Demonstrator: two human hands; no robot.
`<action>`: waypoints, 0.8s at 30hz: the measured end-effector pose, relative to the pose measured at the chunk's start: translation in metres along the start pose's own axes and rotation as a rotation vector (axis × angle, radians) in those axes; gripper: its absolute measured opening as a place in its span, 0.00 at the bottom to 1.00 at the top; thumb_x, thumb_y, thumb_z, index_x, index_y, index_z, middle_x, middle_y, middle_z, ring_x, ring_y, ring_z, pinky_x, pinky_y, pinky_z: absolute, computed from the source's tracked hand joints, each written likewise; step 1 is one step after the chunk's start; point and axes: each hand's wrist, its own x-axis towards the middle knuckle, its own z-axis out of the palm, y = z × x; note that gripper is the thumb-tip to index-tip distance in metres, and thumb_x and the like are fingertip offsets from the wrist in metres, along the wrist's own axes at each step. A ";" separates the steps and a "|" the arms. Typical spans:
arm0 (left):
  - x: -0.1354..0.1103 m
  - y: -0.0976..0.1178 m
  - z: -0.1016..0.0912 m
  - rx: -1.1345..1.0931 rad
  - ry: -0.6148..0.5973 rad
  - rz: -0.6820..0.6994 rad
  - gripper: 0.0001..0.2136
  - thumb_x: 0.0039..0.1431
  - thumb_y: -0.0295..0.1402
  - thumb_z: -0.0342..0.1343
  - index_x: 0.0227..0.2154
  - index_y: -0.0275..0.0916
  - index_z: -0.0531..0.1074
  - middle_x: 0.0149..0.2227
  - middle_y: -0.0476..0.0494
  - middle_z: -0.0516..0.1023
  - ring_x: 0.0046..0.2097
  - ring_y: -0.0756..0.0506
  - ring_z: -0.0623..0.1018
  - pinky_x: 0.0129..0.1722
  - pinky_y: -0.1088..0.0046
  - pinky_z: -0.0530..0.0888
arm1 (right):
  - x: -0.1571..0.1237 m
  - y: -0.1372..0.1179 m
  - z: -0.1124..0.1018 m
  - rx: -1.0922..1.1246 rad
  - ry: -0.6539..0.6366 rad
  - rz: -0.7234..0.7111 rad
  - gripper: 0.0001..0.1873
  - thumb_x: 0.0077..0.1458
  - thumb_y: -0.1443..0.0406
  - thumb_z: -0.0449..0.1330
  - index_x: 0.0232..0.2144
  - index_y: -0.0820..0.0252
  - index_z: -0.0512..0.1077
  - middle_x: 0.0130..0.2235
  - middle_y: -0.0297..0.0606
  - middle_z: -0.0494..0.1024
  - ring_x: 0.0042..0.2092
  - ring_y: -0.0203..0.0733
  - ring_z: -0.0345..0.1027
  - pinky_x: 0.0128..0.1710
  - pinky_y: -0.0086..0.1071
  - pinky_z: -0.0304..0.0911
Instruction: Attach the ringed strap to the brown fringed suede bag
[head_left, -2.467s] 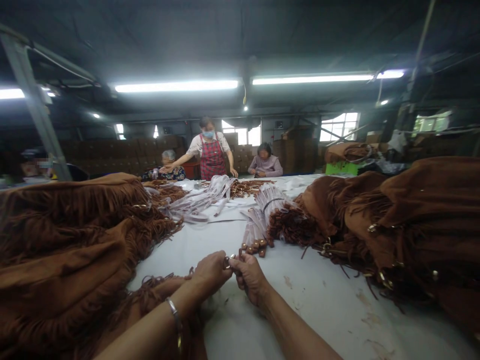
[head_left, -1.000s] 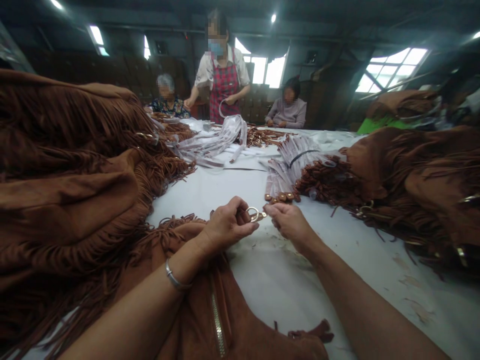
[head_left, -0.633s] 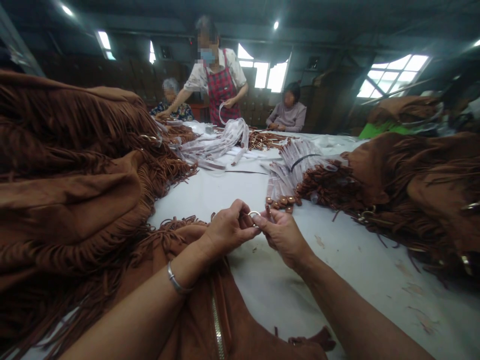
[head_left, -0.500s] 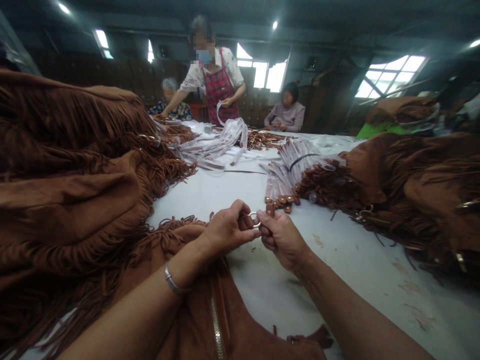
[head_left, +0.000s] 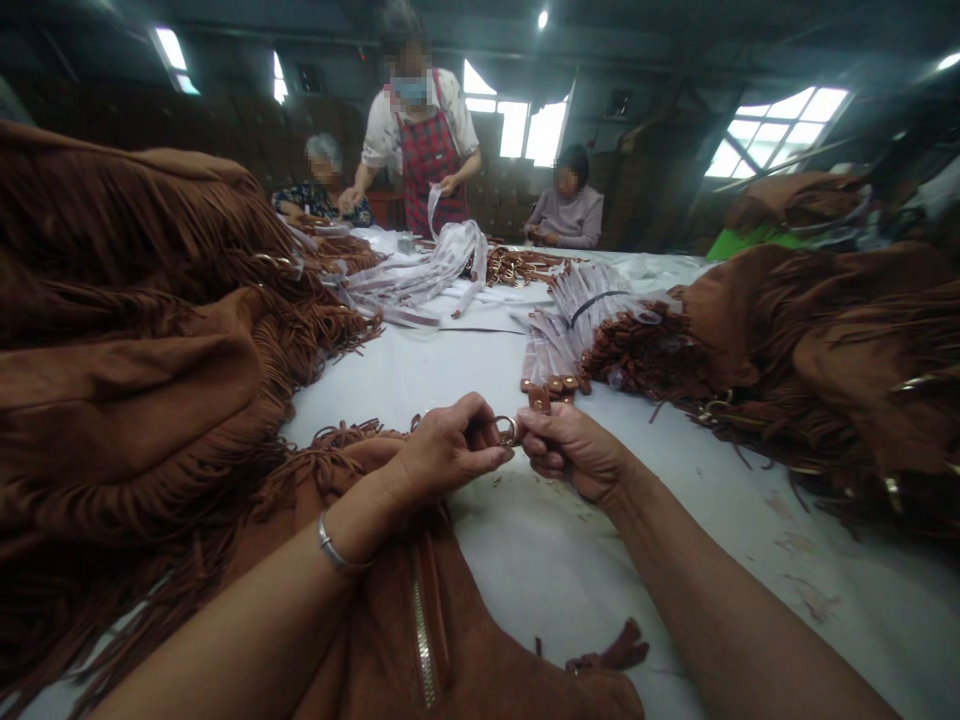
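My left hand (head_left: 454, 445) pinches a pale metal ring (head_left: 507, 430) between thumb and fingers. Close against the ring's other side is my right hand (head_left: 574, 450), its fingers closed on a brown leather tab (head_left: 539, 399) with a small metal rivet. The rest of that tab is hidden in the fingers. Under my left forearm lies a brown suede bag (head_left: 480, 650) with fringe along its upper edge. A metal zipper (head_left: 422, 630) runs down the bag.
Fringed brown bags are heaped at the left (head_left: 127, 390) and the right (head_left: 840, 350) of the white table (head_left: 405, 370). Ahead lies a banded bundle of wrapped straps (head_left: 585, 300). Beyond are loose wrapped straps (head_left: 442, 265) and several people, one standing in a checked apron (head_left: 429, 165).
The view has tilted slightly downward. My hands keep hold of the ring and the tab, and the ring has turned a little. The standing person's reaching arm has drawn back up.
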 end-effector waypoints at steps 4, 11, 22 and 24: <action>-0.001 0.001 0.001 0.043 0.035 0.008 0.11 0.47 0.36 0.60 0.29 0.37 0.64 0.23 0.54 0.69 0.25 0.54 0.68 0.25 0.81 0.65 | 0.000 0.001 0.002 -0.040 -0.025 -0.026 0.15 0.48 0.58 0.63 0.26 0.65 0.67 0.18 0.26 0.62 0.15 0.22 0.45 0.13 0.19 0.38; -0.002 -0.001 0.002 0.106 -0.073 0.055 0.12 0.47 0.37 0.61 0.31 0.38 0.64 0.23 0.54 0.70 0.24 0.54 0.68 0.24 0.80 0.64 | 0.005 0.007 0.001 0.125 -0.051 0.177 0.14 0.48 0.60 0.62 0.23 0.62 0.61 0.16 0.21 0.53 0.14 0.22 0.38 0.13 0.19 0.34; -0.001 0.001 0.003 0.093 0.032 0.016 0.13 0.48 0.38 0.61 0.29 0.38 0.63 0.23 0.54 0.71 0.24 0.54 0.69 0.24 0.81 0.65 | 0.003 0.005 0.000 0.022 -0.029 0.004 0.15 0.46 0.61 0.66 0.26 0.64 0.64 0.19 0.24 0.58 0.17 0.22 0.43 0.14 0.18 0.38; -0.002 0.004 0.002 0.115 -0.062 0.042 0.13 0.48 0.37 0.61 0.32 0.38 0.64 0.24 0.54 0.70 0.25 0.54 0.69 0.25 0.80 0.65 | 0.003 0.006 -0.003 0.053 -0.058 0.091 0.17 0.46 0.60 0.66 0.25 0.63 0.61 0.17 0.22 0.55 0.16 0.22 0.39 0.13 0.18 0.35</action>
